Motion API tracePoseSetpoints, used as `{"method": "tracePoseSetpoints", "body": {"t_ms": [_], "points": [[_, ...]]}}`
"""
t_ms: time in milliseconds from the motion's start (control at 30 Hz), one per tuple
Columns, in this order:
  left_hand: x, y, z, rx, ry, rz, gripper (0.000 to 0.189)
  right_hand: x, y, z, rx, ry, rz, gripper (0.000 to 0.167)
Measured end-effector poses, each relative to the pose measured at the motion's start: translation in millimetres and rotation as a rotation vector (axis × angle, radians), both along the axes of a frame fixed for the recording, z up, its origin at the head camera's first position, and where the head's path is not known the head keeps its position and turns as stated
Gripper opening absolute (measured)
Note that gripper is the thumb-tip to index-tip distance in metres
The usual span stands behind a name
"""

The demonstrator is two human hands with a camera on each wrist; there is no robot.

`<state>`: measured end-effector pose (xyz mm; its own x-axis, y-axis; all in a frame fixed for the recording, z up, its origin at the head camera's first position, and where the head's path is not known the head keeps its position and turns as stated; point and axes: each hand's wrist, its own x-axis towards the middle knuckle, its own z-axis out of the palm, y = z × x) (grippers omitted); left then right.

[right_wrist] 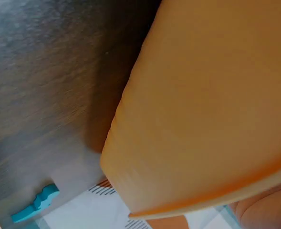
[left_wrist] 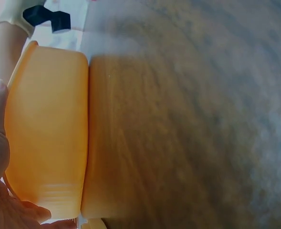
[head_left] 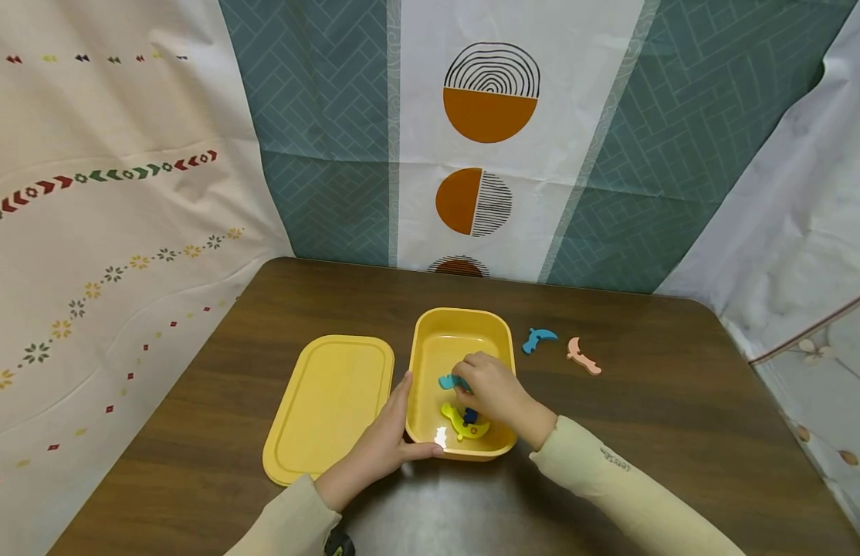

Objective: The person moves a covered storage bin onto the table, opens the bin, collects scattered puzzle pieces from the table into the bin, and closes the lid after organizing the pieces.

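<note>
A yellow plastic box (head_left: 428, 347) stands uncovered on the table. My left hand (head_left: 381, 440) holds it by the near left corner, thumb at the front edge and fingers along the left side; the left wrist view has the box's outer wall (left_wrist: 49, 129) close up. Reaching inside, my right hand (head_left: 498, 392) pinches a small light blue piece (head_left: 449, 381), partly hidden by the fingers. Beneath that hand lie a lime-yellow crescent-like piece (head_left: 465, 426) and a dark blue piece (head_left: 470, 415). In the right wrist view the box wall hides most of this hand.
Left of the box lies a flat yellow lid (head_left: 333, 401). On the table to the right are a blue curved piece (head_left: 534, 341) and a pink curved piece (head_left: 581, 357). A patterned curtain (head_left: 333, 154) hangs behind the wooden table (head_left: 652, 417).
</note>
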<state>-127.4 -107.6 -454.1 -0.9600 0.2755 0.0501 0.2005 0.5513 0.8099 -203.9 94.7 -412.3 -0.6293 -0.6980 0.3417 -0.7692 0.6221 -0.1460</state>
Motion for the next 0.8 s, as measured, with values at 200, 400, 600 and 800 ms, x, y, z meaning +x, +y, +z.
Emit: {"method": "tracePoseSetpoints", "body": {"t_ms": [200, 400, 600, 800], "points": [[0.5, -0.9, 1.4, 0.002, 0.006, -0.003, 0.116, -2.1, -8, 0.1, -0.030, -0.133, -0.015, 0.015], [0.1, -0.4, 1.0, 0.009, 0.005, -0.010, 0.115, -4.2, -11, -8.2, -0.017, -0.171, -0.043, 0.013], [-0.6, -1.5, -1.8, 0.010, 0.006, -0.017, 0.116, -3.7, -14, -17.7, 0.004, -0.156, -0.034, 0.013], [-1.5, -2.0, -1.5, 0.020, 0.024, -0.024, 0.117, -3.8, -18, -21.4, 0.028, -0.146, -0.032, 0.015]]}}
